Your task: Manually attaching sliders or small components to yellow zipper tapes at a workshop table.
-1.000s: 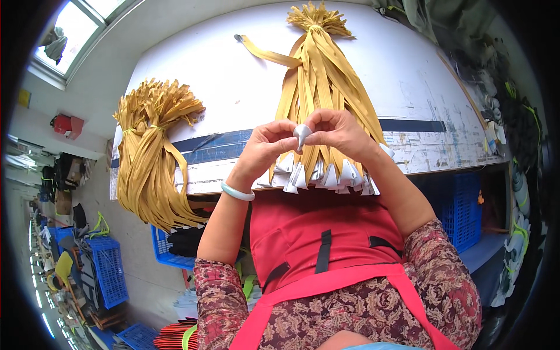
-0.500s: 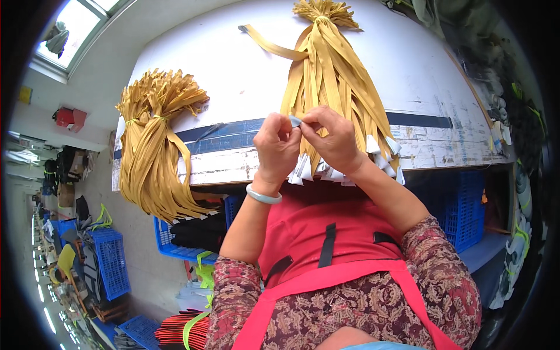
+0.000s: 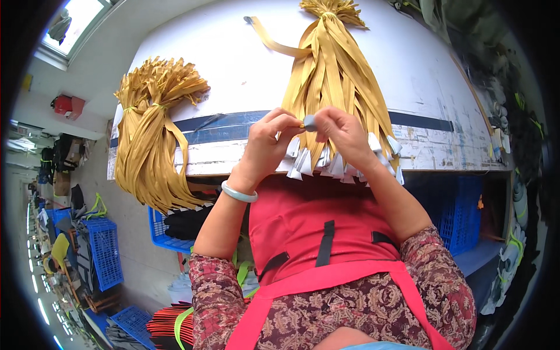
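A bundle of long golden-yellow webbing straps point(image 3: 326, 64) lies on the white table, tied near its far end. White tabs point(image 3: 302, 163) cover the strap ends by the near edge. Over this bundle, my left hand point(image 3: 265, 143) is closed in a pinch, with a sliver of yellow strap point(image 3: 302, 125) at its fingertips. My right hand point(image 3: 350, 137) pinches a small grey tab point(image 3: 310, 123) right against that strap end. Most of the held strap is hidden by my fingers. One loose strap point(image 3: 271, 41) curls out to the left with a grey tip.
A second tied bundle of yellow straps point(image 3: 146, 151) hangs over the table's near left edge. Dark blue tape point(image 3: 221, 134) crosses the white tabletop point(image 3: 233, 70). Blue crates point(image 3: 461, 210) stand beneath it, and another blue crate point(image 3: 105, 251) is on the left.
Both hands have shifted slightly apart, the right one moving right with its back turned up more. The grey tab now shows more fully between them. The left forearm has swung left.
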Demonstrator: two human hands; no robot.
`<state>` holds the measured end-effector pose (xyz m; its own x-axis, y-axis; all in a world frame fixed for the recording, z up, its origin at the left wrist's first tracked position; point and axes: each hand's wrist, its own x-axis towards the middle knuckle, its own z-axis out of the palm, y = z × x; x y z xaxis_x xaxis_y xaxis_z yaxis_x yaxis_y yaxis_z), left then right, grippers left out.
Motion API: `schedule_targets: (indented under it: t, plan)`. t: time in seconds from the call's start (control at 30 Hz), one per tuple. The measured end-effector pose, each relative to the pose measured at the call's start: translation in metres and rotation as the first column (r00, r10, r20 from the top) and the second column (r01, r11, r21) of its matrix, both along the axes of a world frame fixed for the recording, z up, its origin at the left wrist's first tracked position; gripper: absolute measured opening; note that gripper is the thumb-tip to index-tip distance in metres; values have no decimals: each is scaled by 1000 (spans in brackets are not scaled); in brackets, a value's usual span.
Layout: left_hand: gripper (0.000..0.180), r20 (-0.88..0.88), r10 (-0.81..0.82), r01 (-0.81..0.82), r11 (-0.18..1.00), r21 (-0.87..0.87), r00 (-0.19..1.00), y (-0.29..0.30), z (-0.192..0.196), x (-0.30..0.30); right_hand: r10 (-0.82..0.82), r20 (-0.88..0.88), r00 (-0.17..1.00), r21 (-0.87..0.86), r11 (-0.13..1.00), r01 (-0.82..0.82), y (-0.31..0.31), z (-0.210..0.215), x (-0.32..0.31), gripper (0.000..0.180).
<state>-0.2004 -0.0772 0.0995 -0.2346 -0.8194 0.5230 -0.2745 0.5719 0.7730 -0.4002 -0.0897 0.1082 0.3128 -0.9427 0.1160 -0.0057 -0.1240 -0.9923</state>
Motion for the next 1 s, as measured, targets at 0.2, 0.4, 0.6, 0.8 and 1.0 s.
schedule_targets:
  t: [0.2, 0.4, 0.6, 0.8, 1.0]
  plan:
    - [8, 150, 63, -60, 998, -20, 987, 17, -15, -2, 74, -48, 996, 106, 992, -69, 15, -9, -13, 18]
    - [20, -529, 610, -616, 763, 194, 590, -28, -1, 139, -176, -22, 984, 92, 980, 177, 12, -7, -61, 22]
    - [15, 223, 174, -207, 969, 135, 959, 3, -65, 61, 109, -277, 955, 124, 989, -77, 31, -18, -24, 23]
    - [16, 330, 101, -147, 982, 117, 938, 12, -60, 20, 189, -392, 901, 50, 982, -184, 29, 3, -11, 18]
    - [28, 529, -46, -216, 880, 423, 848, 10, -48, 18, 165, -419, 893, 35, 985, -166, 30, -8, -12, 20]
